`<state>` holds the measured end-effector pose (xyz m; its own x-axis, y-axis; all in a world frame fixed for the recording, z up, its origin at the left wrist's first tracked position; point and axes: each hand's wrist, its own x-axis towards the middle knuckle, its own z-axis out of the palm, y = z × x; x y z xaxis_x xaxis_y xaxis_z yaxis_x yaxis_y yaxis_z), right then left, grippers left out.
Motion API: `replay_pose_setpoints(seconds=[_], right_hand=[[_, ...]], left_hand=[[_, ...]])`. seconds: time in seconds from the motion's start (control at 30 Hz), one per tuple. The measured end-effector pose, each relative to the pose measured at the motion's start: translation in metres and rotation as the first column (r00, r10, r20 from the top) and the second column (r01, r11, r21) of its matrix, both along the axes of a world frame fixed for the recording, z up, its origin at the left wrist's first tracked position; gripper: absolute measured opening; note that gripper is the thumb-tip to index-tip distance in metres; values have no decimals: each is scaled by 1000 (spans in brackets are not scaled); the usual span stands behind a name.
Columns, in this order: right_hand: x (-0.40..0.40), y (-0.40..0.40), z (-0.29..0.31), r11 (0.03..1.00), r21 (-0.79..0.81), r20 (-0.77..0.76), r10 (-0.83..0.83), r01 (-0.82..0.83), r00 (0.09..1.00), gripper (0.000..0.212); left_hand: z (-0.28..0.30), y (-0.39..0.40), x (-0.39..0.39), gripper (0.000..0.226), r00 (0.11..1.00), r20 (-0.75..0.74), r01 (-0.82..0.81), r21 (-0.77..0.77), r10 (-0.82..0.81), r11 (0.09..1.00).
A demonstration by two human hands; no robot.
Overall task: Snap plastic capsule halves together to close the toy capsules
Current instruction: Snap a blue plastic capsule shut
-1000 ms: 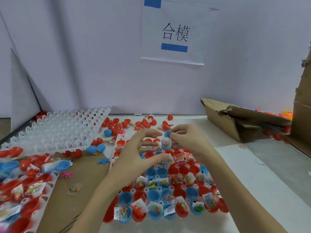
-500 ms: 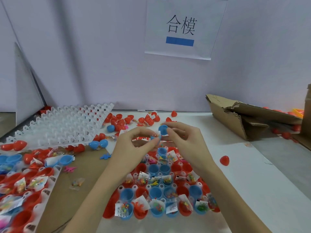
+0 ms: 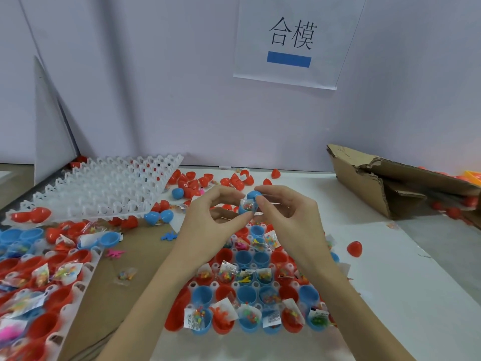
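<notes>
Trays to our far left: a white empty tray point(image 3: 104, 188) propped over loose red shells, and below it a filled tray point(image 3: 39, 280) of red cups with toy packets. Moving right, our left hand point(image 3: 208, 222) has thumb and forefinger curled in a pinch on the lower side of the blue capsule point(image 3: 248, 204). The capsule sits between both hands, above the centre tray point(image 3: 250, 290), its long axis tilted up toward the right, cap half uppermost. A toy packet shows in the gap, so we judge the halves not yet snapped. Our right hand point(image 3: 283, 217) pinches the upper half, fingers point(image 3: 263, 190) curled over the cap. Both hands are equally near; the closing push runs along that axis. The packet edge may foul the seam. Further right, a loose red capsule point(image 3: 354, 248) lies on the desk point(image 3: 390, 256), then a torn cardboard box point(image 3: 377, 183).
</notes>
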<state>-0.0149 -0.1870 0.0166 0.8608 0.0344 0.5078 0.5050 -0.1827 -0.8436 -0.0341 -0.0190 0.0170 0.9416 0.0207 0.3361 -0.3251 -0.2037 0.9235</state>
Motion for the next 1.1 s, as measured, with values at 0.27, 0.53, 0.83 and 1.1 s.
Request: replay_pose_setpoints(seconds=[0.27, 0.53, 0.83, 1.1], right_hand=[[-2, 0, 1, 991, 121, -93, 62, -50, 994, 14], [-3, -1, 2, 987, 154, -140, 64, -42, 988, 16], [-5, 2, 3, 997, 62, -96, 57, -51, 994, 19], [-7, 5, 1, 1000, -13, -61, 26, -27, 998, 21]], left_hand=[[1, 3, 0, 30, 1000, -16, 2, -48, -3, 999], [2, 5, 1, 25, 996, -69, 40, -110, -48, 993], [3, -1, 0, 19, 999, 19, -29, -125, 31, 992], [3, 1, 0, 14, 993, -116, -45, -267, 14, 963]])
